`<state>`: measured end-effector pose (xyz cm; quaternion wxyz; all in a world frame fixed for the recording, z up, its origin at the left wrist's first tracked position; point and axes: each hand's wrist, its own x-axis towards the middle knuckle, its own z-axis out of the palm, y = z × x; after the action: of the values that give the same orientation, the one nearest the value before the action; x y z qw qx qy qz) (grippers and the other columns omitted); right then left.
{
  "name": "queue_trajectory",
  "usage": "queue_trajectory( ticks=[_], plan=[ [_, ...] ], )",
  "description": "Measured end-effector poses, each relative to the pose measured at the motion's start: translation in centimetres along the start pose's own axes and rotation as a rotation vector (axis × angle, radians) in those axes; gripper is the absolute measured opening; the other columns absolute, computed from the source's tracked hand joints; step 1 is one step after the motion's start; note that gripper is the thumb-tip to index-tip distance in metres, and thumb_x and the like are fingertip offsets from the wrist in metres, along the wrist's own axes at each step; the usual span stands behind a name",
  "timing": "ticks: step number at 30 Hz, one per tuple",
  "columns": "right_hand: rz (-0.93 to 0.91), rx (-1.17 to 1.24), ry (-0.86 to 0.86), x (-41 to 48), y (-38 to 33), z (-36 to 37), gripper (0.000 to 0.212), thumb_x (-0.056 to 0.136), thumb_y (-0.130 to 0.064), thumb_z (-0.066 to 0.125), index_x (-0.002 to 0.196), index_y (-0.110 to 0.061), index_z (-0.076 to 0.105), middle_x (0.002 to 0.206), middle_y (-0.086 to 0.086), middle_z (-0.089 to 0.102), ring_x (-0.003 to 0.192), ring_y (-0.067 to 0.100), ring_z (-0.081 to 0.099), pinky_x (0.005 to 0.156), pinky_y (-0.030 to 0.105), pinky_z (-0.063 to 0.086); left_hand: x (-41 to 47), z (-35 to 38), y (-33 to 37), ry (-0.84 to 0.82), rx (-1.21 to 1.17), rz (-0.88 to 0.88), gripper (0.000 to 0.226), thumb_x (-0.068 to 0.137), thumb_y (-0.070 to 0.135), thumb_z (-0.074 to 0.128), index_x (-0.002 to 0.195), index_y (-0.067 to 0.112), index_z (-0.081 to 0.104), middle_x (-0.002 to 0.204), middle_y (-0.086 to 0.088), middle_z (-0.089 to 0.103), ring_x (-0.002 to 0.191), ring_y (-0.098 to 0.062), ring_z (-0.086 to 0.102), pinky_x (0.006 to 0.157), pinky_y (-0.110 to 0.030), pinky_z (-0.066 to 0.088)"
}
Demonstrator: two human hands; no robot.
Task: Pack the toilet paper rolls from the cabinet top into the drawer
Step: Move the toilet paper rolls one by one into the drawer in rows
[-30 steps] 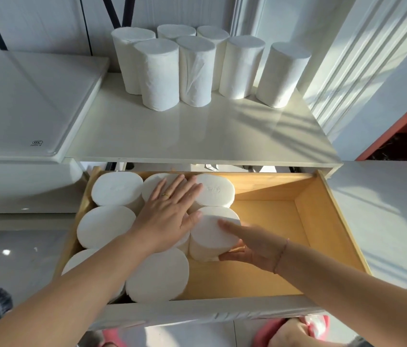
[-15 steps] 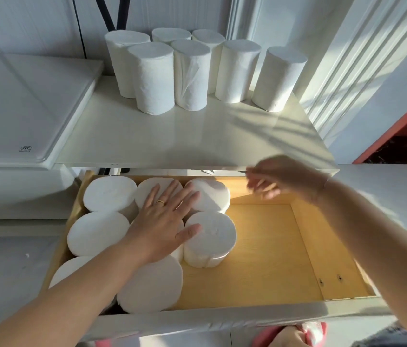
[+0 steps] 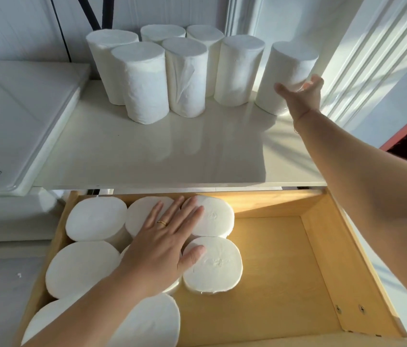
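Several white toilet paper rolls point(image 3: 145, 81) stand upright in a cluster at the back of the white cabinet top point(image 3: 172, 156). My right hand point(image 3: 300, 96) reaches to the rightmost roll point(image 3: 290, 63), with the thumb on its front and the fingers round its lower right side; the roll still stands on the top. Below, the wooden drawer point(image 3: 285, 271) is pulled out. Several rolls point(image 3: 212, 266) stand on end in its left half. My left hand point(image 3: 162, 244) lies flat on them with its fingers spread, holding nothing.
The drawer's right half shows bare wood floor. A white appliance lid point(image 3: 17, 116) adjoins the cabinet top on the left. White panelled wall and trim point(image 3: 362, 58) rise close behind and to the right of the rolls.
My right hand left the roll in the drawer, rose over the cabinet edge and reached the rightmost roll on top. The left hand stayed flat on the packed rolls.
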<state>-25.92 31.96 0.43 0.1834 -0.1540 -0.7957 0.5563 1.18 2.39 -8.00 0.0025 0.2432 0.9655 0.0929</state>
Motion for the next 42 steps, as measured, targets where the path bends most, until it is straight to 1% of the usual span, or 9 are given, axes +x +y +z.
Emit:
queue_trajectory(
  ticks=[5,11,14,20,27,32,35,38,42],
  plan=[
    [-0.043,0.165,0.076,1.4,-1.0,1.0,0.085,0.061,-0.032,0.083,0.13,-0.013,0.039,0.124,0.001,0.057,0.111,0.016,0.057,0.091,0.021,0.047,-0.1,-0.1,0.2,0.014,0.014,-0.001,0.065,0.094,0.061,0.006,0.149,0.028,-0.005,0.157,0.009,-0.009,0.144,-0.009,-0.011,0.115,-0.04,-0.002],
    [-0.106,-0.074,0.104,0.8,-1.1,0.3,0.082,0.053,-0.049,0.078,0.119,-0.012,0.048,0.109,-0.004,0.052,0.097,0.014,0.053,0.083,0.024,0.046,0.0,-0.3,0.3,0.009,0.015,0.002,0.064,0.094,0.059,0.011,0.149,0.026,0.004,0.157,0.006,-0.001,0.145,-0.013,-0.004,0.114,-0.041,0.002],
    [-0.096,-0.156,0.088,0.2,-1.2,0.0,0.082,0.055,-0.052,0.076,0.121,-0.012,0.046,0.11,-0.004,0.043,0.099,0.015,0.046,0.084,0.025,0.04,-0.1,-0.2,0.3,0.013,0.01,0.001,0.065,0.094,0.06,0.009,0.149,0.028,0.0,0.157,0.008,-0.006,0.144,-0.01,-0.009,0.115,-0.041,0.0],
    [-0.086,0.005,0.012,-0.2,-2.2,0.7,0.088,0.059,-0.04,0.081,0.13,-0.014,0.036,0.129,-0.001,0.049,0.108,0.015,0.048,0.088,0.023,0.039,-0.1,-0.3,0.4,0.012,0.006,-0.01,0.064,0.094,0.06,0.008,0.149,0.029,-0.001,0.157,0.009,-0.008,0.144,-0.01,-0.01,0.115,-0.04,-0.001],
    [-0.096,0.038,0.023,-1.9,-2.7,1.1,0.079,0.054,-0.042,0.08,0.121,-0.017,0.047,0.108,-0.009,0.055,0.1,0.014,0.056,0.081,0.023,0.045,0.0,-0.1,0.1,0.011,0.008,-0.002,0.064,0.094,0.06,0.006,0.148,0.03,-0.007,0.156,0.01,-0.012,0.143,-0.008,-0.014,0.116,-0.038,-0.005],
    [-0.151,0.114,-0.249,-6.8,-2.7,-1.3,0.071,0.063,-0.018,0.085,0.124,-0.015,0.047,0.123,0.005,0.062,0.114,0.02,0.059,0.1,0.04,0.05,0.0,0.0,0.1,-0.006,0.019,-0.001,0.065,0.092,0.06,0.001,0.147,0.029,-0.011,0.155,0.009,-0.018,0.141,-0.007,-0.02,0.115,-0.038,-0.008],
    [-0.173,0.159,-0.499,-11.5,-3.0,-4.3,0.078,0.063,-0.005,0.082,0.131,-0.012,0.045,0.125,0.006,0.061,0.117,0.02,0.058,0.103,0.039,0.048,0.0,0.0,0.2,-0.021,0.032,-0.006,0.066,0.089,0.061,-0.004,0.146,0.029,-0.015,0.154,0.01,-0.023,0.139,-0.005,-0.025,0.115,-0.037,-0.011],
    [-0.207,0.088,-0.764,-15.8,-3.0,-8.6,0.088,0.061,-0.008,0.083,0.138,-0.016,0.042,0.122,-0.006,0.063,0.12,0.014,0.058,0.099,0.03,0.049,-0.1,0.0,0.4,-0.027,0.036,-0.017,0.068,0.086,0.061,-0.007,0.146,0.029,-0.017,0.153,0.01,-0.024,0.139,-0.006,-0.026,0.116,-0.036,-0.011],
    [-0.08,0.048,-1.141,-19.8,-0.9,-14.0,0.087,0.06,-0.015,0.087,0.136,-0.022,0.047,0.128,0.004,0.062,0.121,0.02,0.058,0.094,0.028,0.052,-0.4,0.2,0.7,-0.029,0.05,-0.014,0.068,0.084,0.063,-0.01,0.143,0.03,-0.02,0.154,0.008,-0.021,0.14,-0.008,-0.024,0.115,-0.035,-0.013]
  ],
)
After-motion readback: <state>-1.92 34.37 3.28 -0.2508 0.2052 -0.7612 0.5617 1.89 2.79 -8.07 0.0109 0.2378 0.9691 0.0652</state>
